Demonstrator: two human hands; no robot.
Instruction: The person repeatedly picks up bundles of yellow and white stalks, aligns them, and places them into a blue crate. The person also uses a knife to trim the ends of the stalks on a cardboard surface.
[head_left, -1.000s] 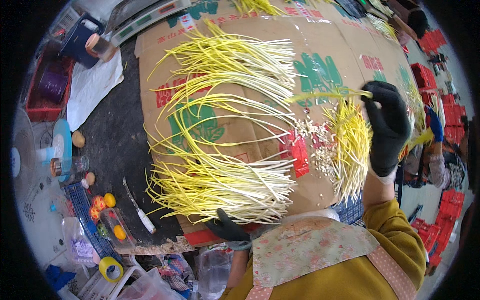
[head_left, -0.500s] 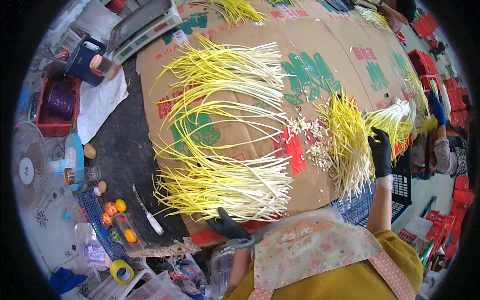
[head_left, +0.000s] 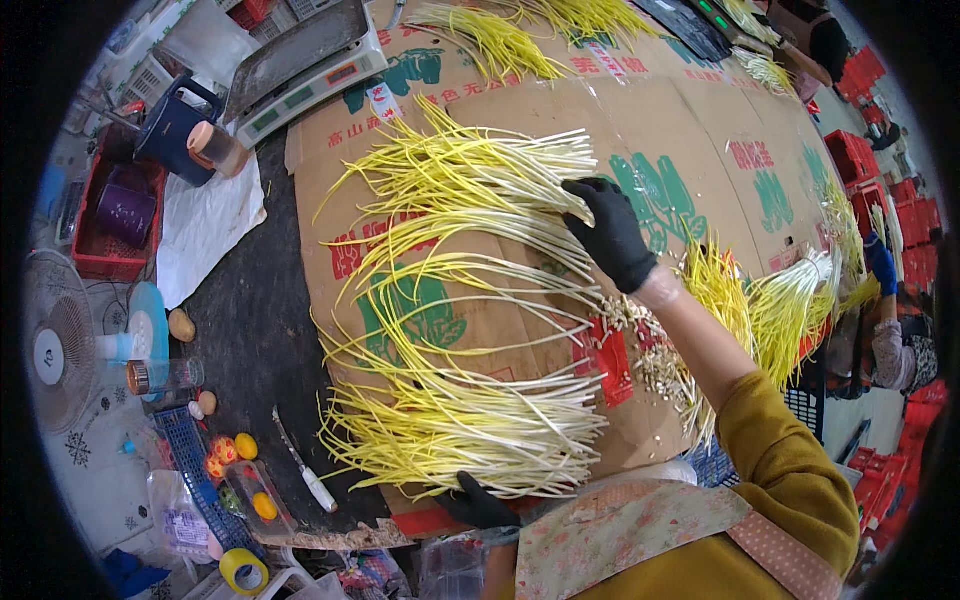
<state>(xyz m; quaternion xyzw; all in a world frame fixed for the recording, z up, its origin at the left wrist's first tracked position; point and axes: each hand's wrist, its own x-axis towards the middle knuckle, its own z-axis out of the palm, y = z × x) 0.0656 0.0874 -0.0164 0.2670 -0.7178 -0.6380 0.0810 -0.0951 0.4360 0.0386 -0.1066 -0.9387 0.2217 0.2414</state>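
Note:
Yellow chives with white stems lie spread over printed cardboard, in a far pile and a near pile, with loose strands bowed between them. My right hand, in a black glove, reaches to the white stem ends of the far pile, thumb and fingers apart. My left hand, also gloved in black, rests against the front side of the near pile, fingers stretched out and partly hidden by the stems. Small white trimmings are scattered beneath my right forearm.
More chives heap at the right, beside a white-ended bundle. A knife lies on the dark tabletop at left. A scale and a blue jug stand far left. Another person's blue-gloved hand shows at far right.
My right hand has moved from the heap at the right, leftward and away from me, to the far pile's stem ends. My left hand stays by the near pile. The view has shifted slightly.

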